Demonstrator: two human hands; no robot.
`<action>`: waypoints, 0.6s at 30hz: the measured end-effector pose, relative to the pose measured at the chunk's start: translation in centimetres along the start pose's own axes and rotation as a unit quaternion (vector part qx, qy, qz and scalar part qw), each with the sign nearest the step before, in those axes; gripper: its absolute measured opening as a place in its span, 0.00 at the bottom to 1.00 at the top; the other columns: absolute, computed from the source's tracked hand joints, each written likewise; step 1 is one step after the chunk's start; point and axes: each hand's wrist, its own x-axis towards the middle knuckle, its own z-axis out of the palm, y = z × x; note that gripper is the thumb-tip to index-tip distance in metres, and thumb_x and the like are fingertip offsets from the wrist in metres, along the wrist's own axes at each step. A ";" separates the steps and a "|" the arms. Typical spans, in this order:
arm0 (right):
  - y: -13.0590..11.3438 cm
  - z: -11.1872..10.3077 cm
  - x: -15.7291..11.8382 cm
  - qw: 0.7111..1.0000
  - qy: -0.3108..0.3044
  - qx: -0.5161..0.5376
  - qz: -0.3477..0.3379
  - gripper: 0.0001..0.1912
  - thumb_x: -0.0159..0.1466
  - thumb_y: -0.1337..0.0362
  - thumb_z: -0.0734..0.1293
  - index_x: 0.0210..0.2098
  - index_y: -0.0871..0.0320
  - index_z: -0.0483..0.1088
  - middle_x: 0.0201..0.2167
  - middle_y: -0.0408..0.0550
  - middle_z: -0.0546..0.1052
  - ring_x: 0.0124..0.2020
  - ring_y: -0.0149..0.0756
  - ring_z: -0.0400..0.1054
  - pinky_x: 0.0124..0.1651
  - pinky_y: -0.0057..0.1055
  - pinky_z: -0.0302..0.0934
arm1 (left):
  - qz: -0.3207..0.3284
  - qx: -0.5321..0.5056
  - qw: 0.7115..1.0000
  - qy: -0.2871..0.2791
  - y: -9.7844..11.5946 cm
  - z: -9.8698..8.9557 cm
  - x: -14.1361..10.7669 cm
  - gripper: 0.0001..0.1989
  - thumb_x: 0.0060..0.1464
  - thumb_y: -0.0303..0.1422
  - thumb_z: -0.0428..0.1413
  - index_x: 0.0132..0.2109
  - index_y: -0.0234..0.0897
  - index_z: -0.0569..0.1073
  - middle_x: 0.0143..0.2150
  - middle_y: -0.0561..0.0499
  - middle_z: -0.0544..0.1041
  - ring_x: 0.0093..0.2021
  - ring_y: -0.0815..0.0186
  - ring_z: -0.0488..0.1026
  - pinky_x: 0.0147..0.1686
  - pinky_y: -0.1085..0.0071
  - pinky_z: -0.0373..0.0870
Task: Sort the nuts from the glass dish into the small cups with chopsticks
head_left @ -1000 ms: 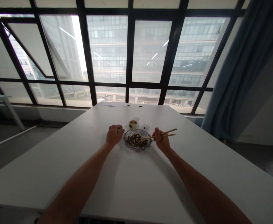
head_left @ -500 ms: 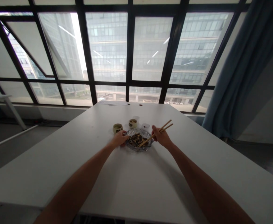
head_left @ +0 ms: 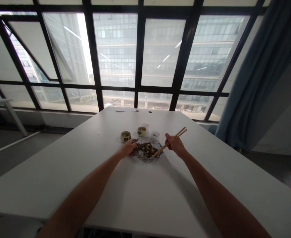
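Note:
A clear glass plate (head_left: 157,142) with a wavy rim lies on the white table, bearing a heap of dark and pale mixed pieces (head_left: 146,149), perhaps nuts or seeds. At its left rim, my left hand (head_left: 128,147) is closed on the edge, thumb on top. My right hand (head_left: 174,144) grips a pair of wooden chopsticks (head_left: 160,151), whose tips reach into the right front part of the heap. Just beyond my left hand stands a small cream cup (head_left: 125,136) with dark lettering. A similar cup (head_left: 141,131) behind the plate has pale pieces inside.
Behind the plate are a small clear container (head_left: 155,135) with something dark in it and another translucent one (head_left: 145,126). Papers (head_left: 120,109) lie at the far end of the white table (head_left: 140,191). A blue curtain (head_left: 244,76) hangs at the right, beside the windows.
The chopsticks and my right hand have shifted slightly to the right, their tips moving toward the plate's right side. My left hand stays at the rim.

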 end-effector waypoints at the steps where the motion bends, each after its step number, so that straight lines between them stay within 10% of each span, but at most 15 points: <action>1: 0.1 0.3 -0.1 1.000 -0.023 -0.001 0.002 0.36 0.57 0.30 0.63 0.15 0.57 0.68 0.06 0.42 0.63 0.09 0.26 0.53 0.14 0.25 0.47 | 0.001 -0.001 1.000 -0.002 0.1 0.0 -0.1 0.25 0.57 0.28 0.51 0.62 0.34 0.69 0.40 0.48 0.77 0.23 0.72 0.70 0.17 0.78 0.68; 6: 0.1 3.0 -1.2 0.993 -0.093 -0.010 -0.069 0.32 0.59 0.33 0.65 0.21 0.57 0.73 0.14 0.45 0.73 0.16 0.32 0.65 0.20 0.27 0.58 | 0.001 -0.012 1.000 0.000 0.2 0.0 -0.3 0.24 0.58 0.28 0.52 0.62 0.33 0.69 0.43 0.46 0.76 0.26 0.71 0.71 0.17 0.79 0.67; 10: 0.0 3.3 -1.5 0.990 -0.027 -0.059 -0.122 0.32 0.61 0.34 0.65 0.21 0.56 0.73 0.17 0.47 0.75 0.20 0.34 0.68 0.23 0.28 0.61 | 0.006 -0.010 1.000 0.009 0.1 -0.1 -0.2 0.23 0.58 0.30 0.53 0.60 0.33 0.71 0.46 0.45 0.76 0.28 0.70 0.71 0.16 0.79 0.67; 13: 0.1 2.6 -1.2 0.995 0.017 -0.020 -0.097 0.36 0.60 0.31 0.61 0.20 0.57 0.73 0.14 0.47 0.73 0.17 0.33 0.65 0.21 0.28 0.59 | 0.009 -0.013 1.000 0.010 0.0 0.0 -0.2 0.21 0.61 0.33 0.52 0.59 0.34 0.72 0.47 0.44 0.76 0.28 0.70 0.72 0.16 0.79 0.67; 18: 0.1 2.6 -1.4 0.995 -0.079 -0.005 -0.056 0.35 0.60 0.31 0.62 0.19 0.57 0.73 0.10 0.45 0.69 0.12 0.31 0.62 0.17 0.27 0.56 | 0.010 -0.011 1.000 0.016 0.1 0.2 -0.1 0.20 0.63 0.36 0.51 0.58 0.34 0.73 0.47 0.44 0.77 0.26 0.70 0.72 0.15 0.78 0.66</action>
